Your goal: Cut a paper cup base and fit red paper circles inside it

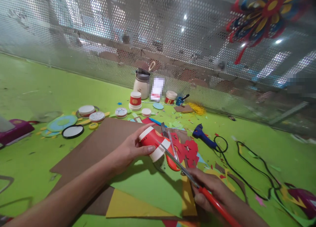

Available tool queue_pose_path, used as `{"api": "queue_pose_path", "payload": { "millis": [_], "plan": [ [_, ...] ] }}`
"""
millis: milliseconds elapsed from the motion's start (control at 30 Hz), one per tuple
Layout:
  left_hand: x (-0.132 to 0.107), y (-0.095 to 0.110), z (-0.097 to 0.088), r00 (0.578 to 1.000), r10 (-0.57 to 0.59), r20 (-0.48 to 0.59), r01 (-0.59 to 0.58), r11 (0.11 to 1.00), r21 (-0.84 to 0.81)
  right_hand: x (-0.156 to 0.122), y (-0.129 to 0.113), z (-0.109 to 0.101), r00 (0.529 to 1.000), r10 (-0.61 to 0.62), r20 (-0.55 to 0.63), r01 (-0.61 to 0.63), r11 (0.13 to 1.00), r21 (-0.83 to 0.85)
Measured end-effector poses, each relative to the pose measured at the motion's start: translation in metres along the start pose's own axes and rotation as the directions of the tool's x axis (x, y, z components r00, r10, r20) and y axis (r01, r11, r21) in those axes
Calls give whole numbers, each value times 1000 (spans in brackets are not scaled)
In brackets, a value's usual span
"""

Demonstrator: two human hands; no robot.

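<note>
My left hand (127,149) is wrapped round a red-and-white paper cup (150,138), which lies tilted on its side above the sheets. My right hand (209,186) grips a pair of scissors (184,169) with red handles, its blades pointing up and left across the cup's white end. Whether the blades have cut into the cup, I cannot tell. Beneath lie a light green sheet (148,190), a yellow sheet (130,205) and brown card (108,135). Just behind the blades are an orange-handled cutter (170,162) and red paper cut-outs (190,151).
A blue glue gun (203,136) and its black cord (259,194) lie to the right. At the back stand a thermos jug (141,85), another paper cup (135,100) and a pixelated upright screen (157,88). Round paper pieces (61,123) lie left; a perforated screen (98,56) rises behind.
</note>
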State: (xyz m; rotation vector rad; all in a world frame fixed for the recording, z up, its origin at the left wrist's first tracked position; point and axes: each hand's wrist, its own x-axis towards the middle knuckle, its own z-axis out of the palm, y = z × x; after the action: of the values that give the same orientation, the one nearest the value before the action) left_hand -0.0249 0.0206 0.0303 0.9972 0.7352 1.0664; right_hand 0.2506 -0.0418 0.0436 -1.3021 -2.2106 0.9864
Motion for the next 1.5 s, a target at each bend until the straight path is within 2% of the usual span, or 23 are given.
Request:
{"api": "queue_pose_path", "payload": {
  "millis": [267,367,533,633,800,1167,1367,1500],
  "plan": [
    [-2,5,3,999,-28,-29,28,999,16,2,7,10,999,-43,3,43,999,8],
    [-3,7,4,999,-44,-30,45,999,16,4,7,6,998,-65,19,65,998,-7],
    [-4,7,6,999,-25,-33,26,999,22,5,-1,-5,992,-59,114,62,998,-21],
    [-5,6,7,1000,-22,-2,22,999,41,3,-4,-4,996,-47,81,48,999,-22],
    [-5,4,7,999,-14,30,12,998,69,2,0,5,994,-105,25,103,993,59],
    [-10,2,10,998,-11,65,8,999,49,2,-5,1,986,-153,64,148,987,68],
    [-7,1,6,996,-7,84,1,997,74,0,-2,6,995,-84,57,84,996,-1],
    [-6,0,5,998,-18,65,12,996,89,2,-2,5,987,-148,54,146,989,35]
  ]
}}
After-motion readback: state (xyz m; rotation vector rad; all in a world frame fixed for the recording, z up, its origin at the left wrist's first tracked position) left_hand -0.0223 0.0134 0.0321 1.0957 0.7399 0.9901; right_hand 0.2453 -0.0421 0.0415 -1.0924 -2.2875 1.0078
